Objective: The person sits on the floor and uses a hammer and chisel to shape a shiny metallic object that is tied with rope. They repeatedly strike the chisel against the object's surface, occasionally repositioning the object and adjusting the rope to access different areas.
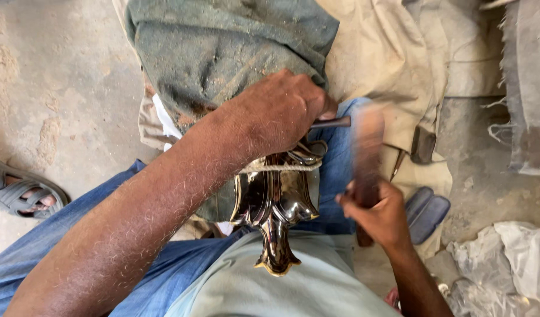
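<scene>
- We close our left hand [281,111] around one thin dark metal rod [331,122], whose tip sticks out just right of our fist.
- Below that fist lies one shiny dark polished metal casting [276,205] with golden edges, resting on our lap and tied with one pale cord [281,168].
- Our right hand [378,214] grips one brown wooden mallet [367,152], blurred, rising from the fist to just right of the rod's tip.
- Beyond the left fist lies one dusty grey-green cloth [223,47]; right of the mallet lie two dark small tools [425,176].
- One grey sandal [23,194] sits well left.
</scene>
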